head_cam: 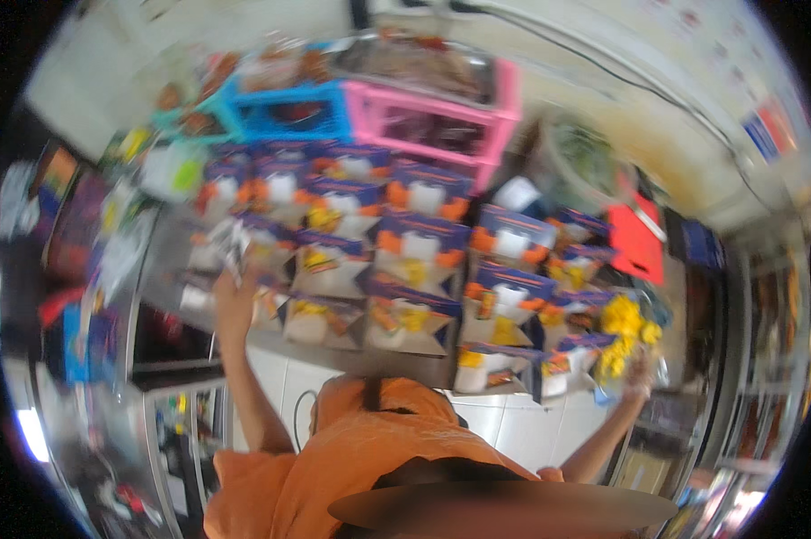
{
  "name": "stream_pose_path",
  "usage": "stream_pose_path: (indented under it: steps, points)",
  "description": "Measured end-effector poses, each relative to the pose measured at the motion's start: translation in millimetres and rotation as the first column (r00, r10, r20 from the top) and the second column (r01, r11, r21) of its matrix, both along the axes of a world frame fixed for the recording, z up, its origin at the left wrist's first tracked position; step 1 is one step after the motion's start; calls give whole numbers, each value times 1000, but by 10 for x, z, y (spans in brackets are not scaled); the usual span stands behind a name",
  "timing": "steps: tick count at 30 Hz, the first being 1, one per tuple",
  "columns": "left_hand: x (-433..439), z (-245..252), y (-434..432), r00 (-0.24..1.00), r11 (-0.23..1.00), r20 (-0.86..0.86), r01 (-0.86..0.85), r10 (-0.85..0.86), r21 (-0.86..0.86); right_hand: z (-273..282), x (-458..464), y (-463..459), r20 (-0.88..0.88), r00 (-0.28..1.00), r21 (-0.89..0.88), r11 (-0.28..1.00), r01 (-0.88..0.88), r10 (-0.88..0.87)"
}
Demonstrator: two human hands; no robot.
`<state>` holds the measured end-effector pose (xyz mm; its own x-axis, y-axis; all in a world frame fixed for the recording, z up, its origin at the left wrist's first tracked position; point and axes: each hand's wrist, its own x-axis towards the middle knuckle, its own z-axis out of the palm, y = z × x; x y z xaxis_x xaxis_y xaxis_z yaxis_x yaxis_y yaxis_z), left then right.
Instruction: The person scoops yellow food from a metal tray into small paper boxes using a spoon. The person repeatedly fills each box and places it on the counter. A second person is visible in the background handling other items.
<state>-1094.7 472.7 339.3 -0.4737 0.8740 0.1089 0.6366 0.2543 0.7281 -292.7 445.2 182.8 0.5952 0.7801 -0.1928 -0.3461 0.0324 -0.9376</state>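
Observation:
My left hand (238,286) reaches over the left end of the metal table. Its fingers are at a blurred silvery-white item (233,242), and I cannot make out what this is or whether it is gripped. On the far right, my right hand (640,377) is beside a cluster of small yellow packets (622,320) in clear plastic; blur hides its fingers. Between the hands stand rows of open meal boxes (415,316), printed dark blue and orange. Several hold white contents, yellow packets (415,269) and small printed sachets (383,316).
Behind the boxes stand a blue plastic basket (291,111) and a pink one (432,124), with a metal tray (412,71) on top. A clear tub (577,155) and a red board (638,236) are at the back right. Plastic bags (125,229) crowd the left.

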Motion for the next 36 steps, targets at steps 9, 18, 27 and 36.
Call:
stream_pose_path:
  steps: [9,18,27,36]
  points:
    - [-1162,-587,1392,922,985,-360,168,-141,46,1699,-2654,1153,35,890,-26,890,-455,455]
    - [-1686,-1022,2626,765,848,-369,462,-529,-258,2047,-5946,2398,25,629,-154,624,-766,777]
    - [-1898,-603,1693,821,836,-243,421,-516,-352,1417,-7471,3425,-111,154,-364,104,-925,982]
    - [-1918,-633,1721,891,879,-168,355,-421,-319,9,-8389,3753,614,-730,-789,234,-568,301]
